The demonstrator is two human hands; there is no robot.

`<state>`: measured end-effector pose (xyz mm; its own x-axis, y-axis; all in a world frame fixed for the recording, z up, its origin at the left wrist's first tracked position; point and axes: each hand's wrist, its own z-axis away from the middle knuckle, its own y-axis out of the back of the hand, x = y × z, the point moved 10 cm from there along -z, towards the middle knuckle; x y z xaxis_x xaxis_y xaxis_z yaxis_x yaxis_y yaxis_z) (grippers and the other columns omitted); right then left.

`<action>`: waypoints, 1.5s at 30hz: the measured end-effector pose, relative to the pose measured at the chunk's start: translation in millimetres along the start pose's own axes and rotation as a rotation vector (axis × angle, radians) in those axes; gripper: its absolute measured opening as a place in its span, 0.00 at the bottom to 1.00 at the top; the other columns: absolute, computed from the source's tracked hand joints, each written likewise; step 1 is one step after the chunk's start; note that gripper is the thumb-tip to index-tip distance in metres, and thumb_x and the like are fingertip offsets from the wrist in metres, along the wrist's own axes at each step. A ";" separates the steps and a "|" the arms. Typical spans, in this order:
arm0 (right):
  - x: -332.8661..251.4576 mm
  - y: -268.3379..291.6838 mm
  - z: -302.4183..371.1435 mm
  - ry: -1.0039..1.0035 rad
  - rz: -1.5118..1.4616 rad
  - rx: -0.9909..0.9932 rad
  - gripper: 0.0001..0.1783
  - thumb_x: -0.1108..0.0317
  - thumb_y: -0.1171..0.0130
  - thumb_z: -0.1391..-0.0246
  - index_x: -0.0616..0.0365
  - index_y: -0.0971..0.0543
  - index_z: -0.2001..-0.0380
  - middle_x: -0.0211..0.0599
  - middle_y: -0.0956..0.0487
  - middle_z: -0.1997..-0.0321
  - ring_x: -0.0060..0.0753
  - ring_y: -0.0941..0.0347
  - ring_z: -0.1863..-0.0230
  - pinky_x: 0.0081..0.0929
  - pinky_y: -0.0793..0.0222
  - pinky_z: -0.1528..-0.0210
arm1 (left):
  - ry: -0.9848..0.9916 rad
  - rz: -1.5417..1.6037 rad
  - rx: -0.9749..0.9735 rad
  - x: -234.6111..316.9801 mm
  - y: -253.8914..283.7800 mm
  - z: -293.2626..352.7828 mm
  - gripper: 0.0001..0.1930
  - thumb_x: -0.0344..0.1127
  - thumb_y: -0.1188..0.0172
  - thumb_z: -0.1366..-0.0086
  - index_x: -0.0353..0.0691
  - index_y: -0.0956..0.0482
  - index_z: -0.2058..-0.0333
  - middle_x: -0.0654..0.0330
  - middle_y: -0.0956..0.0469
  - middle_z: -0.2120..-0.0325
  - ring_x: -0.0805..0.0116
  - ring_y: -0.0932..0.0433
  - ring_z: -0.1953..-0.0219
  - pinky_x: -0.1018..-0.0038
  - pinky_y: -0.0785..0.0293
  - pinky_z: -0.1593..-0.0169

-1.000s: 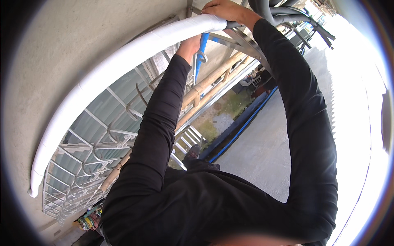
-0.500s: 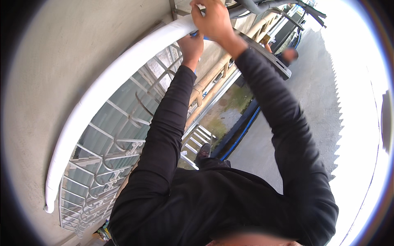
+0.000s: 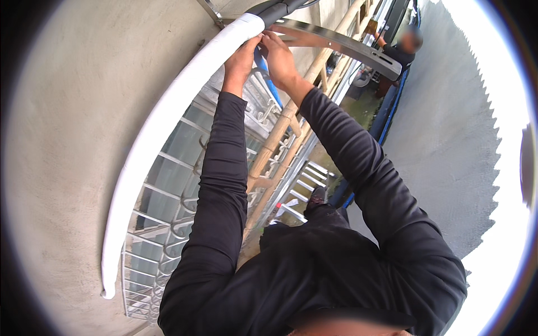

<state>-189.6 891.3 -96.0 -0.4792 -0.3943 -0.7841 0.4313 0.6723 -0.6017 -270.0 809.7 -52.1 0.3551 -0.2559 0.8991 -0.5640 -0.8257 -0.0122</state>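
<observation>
A long white-wrapped pipe [image 3: 162,120] runs along the wall, curving from lower left to the upper middle. Black insulated pipe [image 3: 278,11] emerges from its upper end. My left hand [image 3: 240,64] is closed at the underside of the wrapped pipe near that end, its fingers partly hidden. Beside it my right hand [image 3: 281,60] is closed in a pinch, its fingertips meeting the left hand's close under the pipe; whatever lies between them is hidden. A blue strip or tube [image 3: 270,83] shows below and between the hands; I cannot tell whether either holds it.
A metal bracket [image 3: 342,43] juts out just right of my hands. White window bars [image 3: 162,196] lie under the pipe, with bamboo poles [image 3: 280,126] alongside. Far below are a ladder [image 3: 305,187], my shoe [image 3: 316,197] and another person [image 3: 399,53]. A grey wall [image 3: 443,140] rises at right.
My right hand has come down from over the top of the pipe to its underside, beside my left hand. The view has shifted, showing more of the bracket and the blue strip.
</observation>
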 end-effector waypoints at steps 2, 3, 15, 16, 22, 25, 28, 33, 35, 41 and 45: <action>11.5 -3.6 -10.0 -0.066 -0.147 0.004 0.20 0.62 0.52 0.27 0.65 0.21 0.45 0.40 0.18 0.47 0.31 0.26 0.47 0.29 0.32 0.42 | -0.004 -0.024 0.000 1.1 4.6 0.3 0.14 0.29 0.32 0.33 0.32 0.15 0.50 0.59 0.15 0.54 0.69 0.18 0.53 0.72 0.23 0.48; 17.5 -4.3 -14.0 -0.106 -0.172 0.014 0.19 0.62 0.52 0.27 0.65 0.20 0.46 0.39 0.18 0.48 0.31 0.26 0.48 0.30 0.32 0.43 | -0.038 -0.005 0.023 2.8 6.2 1.7 0.14 0.29 0.32 0.33 0.32 0.15 0.50 0.59 0.15 0.54 0.69 0.18 0.53 0.72 0.23 0.48; 10.8 -13.8 -6.5 -0.093 -0.102 -0.001 0.19 0.62 0.52 0.28 0.66 0.18 0.50 0.42 0.19 0.47 0.33 0.28 0.45 0.32 0.35 0.39 | 0.132 0.054 -0.042 -13.6 8.5 5.1 0.15 0.30 0.36 0.33 0.30 0.16 0.49 0.61 0.16 0.52 0.70 0.20 0.51 0.73 0.26 0.45; 12.1 -16.8 -7.4 -0.117 -0.090 -0.019 0.19 0.63 0.51 0.28 0.66 0.18 0.51 0.42 0.18 0.47 0.33 0.27 0.46 0.32 0.33 0.40 | 0.130 0.070 -0.064 -13.7 7.4 4.9 0.16 0.30 0.36 0.33 0.30 0.16 0.49 0.61 0.16 0.51 0.70 0.20 0.50 0.73 0.26 0.44; 12.6 -6.5 -7.4 -0.024 -0.016 0.100 0.17 0.65 0.42 0.33 0.66 0.14 0.51 0.45 0.13 0.51 0.34 0.18 0.53 0.31 0.24 0.47 | 0.057 0.016 -0.071 -16.6 4.5 21.9 0.22 0.20 0.46 0.30 0.28 0.29 0.37 0.53 0.21 0.43 0.64 0.22 0.43 0.69 0.28 0.38; 6.6 1.3 1.6 0.123 0.101 0.219 0.16 0.66 0.37 0.36 0.66 0.14 0.50 0.48 0.12 0.52 0.38 0.15 0.55 0.32 0.22 0.49 | 0.025 0.074 -0.147 -13.0 2.8 28.2 0.23 0.20 0.49 0.30 0.29 0.29 0.37 0.52 0.23 0.41 0.65 0.23 0.41 0.71 0.27 0.38; 0.6 3.5 12.8 0.236 0.252 0.334 0.14 0.67 0.35 0.38 0.66 0.15 0.54 0.52 0.12 0.55 0.47 0.15 0.55 0.38 0.22 0.49 | 0.166 0.225 -0.159 -23.0 9.7 32.0 0.19 0.26 0.52 0.26 0.30 0.27 0.39 0.53 0.22 0.44 0.65 0.21 0.44 0.71 0.23 0.42; -20.2 -2.2 22.3 0.431 0.529 0.415 0.14 0.67 0.37 0.37 0.68 0.20 0.56 0.53 0.15 0.60 0.50 0.16 0.57 0.42 0.22 0.53 | 0.171 0.217 -0.159 -26.3 10.0 38.1 0.19 0.32 0.53 0.21 0.33 0.30 0.36 0.54 0.22 0.43 0.64 0.20 0.44 0.70 0.21 0.42; -21.8 -5.1 21.2 0.441 0.569 0.376 0.13 0.69 0.38 0.39 0.68 0.23 0.57 0.56 0.18 0.60 0.58 0.20 0.57 0.47 0.25 0.51 | 0.157 0.176 -0.163 -28.1 7.6 41.3 0.19 0.33 0.51 0.21 0.34 0.30 0.36 0.55 0.21 0.44 0.65 0.20 0.44 0.71 0.22 0.42; -23.1 -2.2 28.7 0.450 0.515 0.361 0.14 0.68 0.37 0.43 0.68 0.23 0.60 0.57 0.20 0.62 0.63 0.22 0.58 0.52 0.26 0.49 | -0.135 -0.298 -0.227 -19.5 4.8 44.1 0.19 0.33 0.37 0.28 0.35 0.29 0.42 0.57 0.18 0.50 0.65 0.18 0.47 0.70 0.23 0.44; -20.7 -5.6 30.7 0.406 0.654 0.307 0.14 0.67 0.36 0.46 0.67 0.22 0.62 0.60 0.19 0.61 0.65 0.21 0.57 0.54 0.26 0.50 | -0.209 -0.487 -0.190 -25.6 10.4 39.9 0.24 0.36 0.27 0.36 0.35 0.28 0.48 0.52 0.16 0.55 0.60 0.15 0.51 0.65 0.22 0.48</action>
<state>-158.7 876.4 -81.1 -0.2722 0.3137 -0.9097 0.8803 0.4629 -0.1038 -255.2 787.7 -92.7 0.7376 0.0220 0.6749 -0.4150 -0.7736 0.4789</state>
